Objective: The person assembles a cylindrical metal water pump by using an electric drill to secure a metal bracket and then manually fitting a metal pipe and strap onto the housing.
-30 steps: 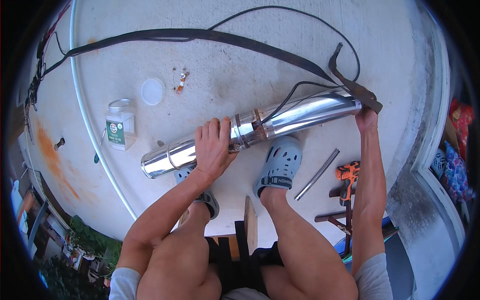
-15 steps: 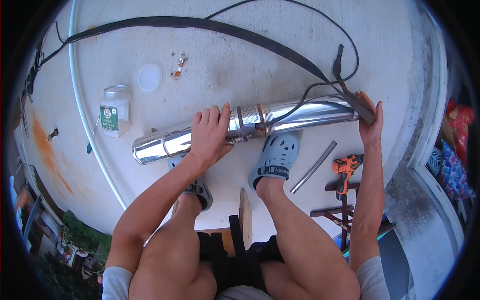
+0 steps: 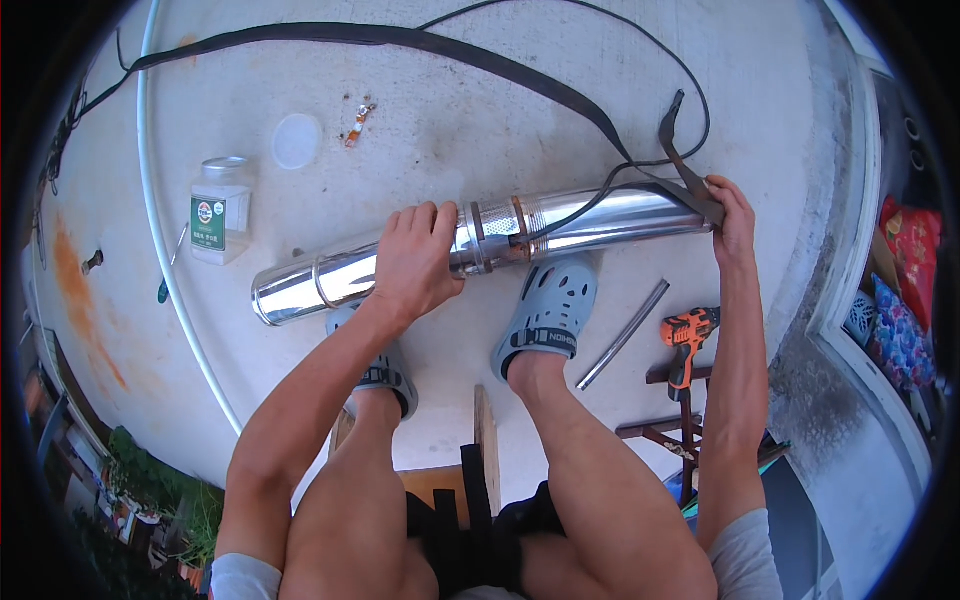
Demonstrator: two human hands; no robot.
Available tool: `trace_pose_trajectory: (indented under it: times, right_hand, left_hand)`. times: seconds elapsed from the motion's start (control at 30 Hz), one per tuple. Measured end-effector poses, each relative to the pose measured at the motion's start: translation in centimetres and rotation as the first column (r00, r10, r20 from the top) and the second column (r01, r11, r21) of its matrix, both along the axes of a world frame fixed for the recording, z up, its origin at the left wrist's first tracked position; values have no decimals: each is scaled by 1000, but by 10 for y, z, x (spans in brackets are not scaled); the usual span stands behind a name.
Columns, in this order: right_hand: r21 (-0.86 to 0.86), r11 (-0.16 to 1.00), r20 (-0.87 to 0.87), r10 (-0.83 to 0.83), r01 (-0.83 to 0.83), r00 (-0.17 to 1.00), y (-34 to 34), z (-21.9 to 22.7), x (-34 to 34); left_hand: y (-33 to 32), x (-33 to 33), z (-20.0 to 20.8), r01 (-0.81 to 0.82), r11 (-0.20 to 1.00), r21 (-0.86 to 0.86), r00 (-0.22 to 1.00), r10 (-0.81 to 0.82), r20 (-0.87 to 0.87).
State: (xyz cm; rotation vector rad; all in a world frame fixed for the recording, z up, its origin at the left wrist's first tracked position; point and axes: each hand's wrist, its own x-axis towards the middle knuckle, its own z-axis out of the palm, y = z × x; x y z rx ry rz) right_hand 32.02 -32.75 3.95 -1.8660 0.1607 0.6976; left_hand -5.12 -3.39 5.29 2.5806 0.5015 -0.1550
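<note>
A shiny stainless steel submersible pump lies crosswise over the toes of my clogs, slightly higher at its right end. Around its middle are a perforated strainer band and brownish rings. My left hand wraps over the pump just left of that band, thumb below. At the right end, my right hand curls its fingers round the pump's tip, beside a flat black strip that crosses there. A thin black cable runs along the casing from the strainer. The palm side of my right hand is hidden.
An orange cordless drill rests on a dark wooden stool by my right forearm. Near my right clog lies a metal rod. Leftward are a clear jar, a round lid, a screwdriver and a pale hose.
My right hand has curled from outstretched fingers to a grip at the pump's end. The black strip's end has shifted slightly left and up. My left hand keeps its hold.
</note>
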Motion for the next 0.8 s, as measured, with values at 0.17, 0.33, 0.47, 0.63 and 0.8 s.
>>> trace_pose_trajectory:
  times: [0.17,0.33,0.47,0.63,0.8]
  right_hand:
    - [77,994,101,66,-73,993,32,12,9]
    - [138,989,58,43,-51,997,36,-5,18]
    - [67,975,147,201,-212,969,41,16,8]
    - [-612,651,655,736,-449,173,66,46,-34]
    - [-238,885,495,466,-401,733,65,43,15]
  left_hand:
    - [10,-1,9,-53,996,70,997,49,53]
    - [10,4,2,-64,997,50,998,63,24]
    - [14,1,9,-40,998,55,999,40,5]
    - [11,0,11,-6,992,125,1000,6,4]
    - [12,5,6,29,993,114,997,-21,-71]
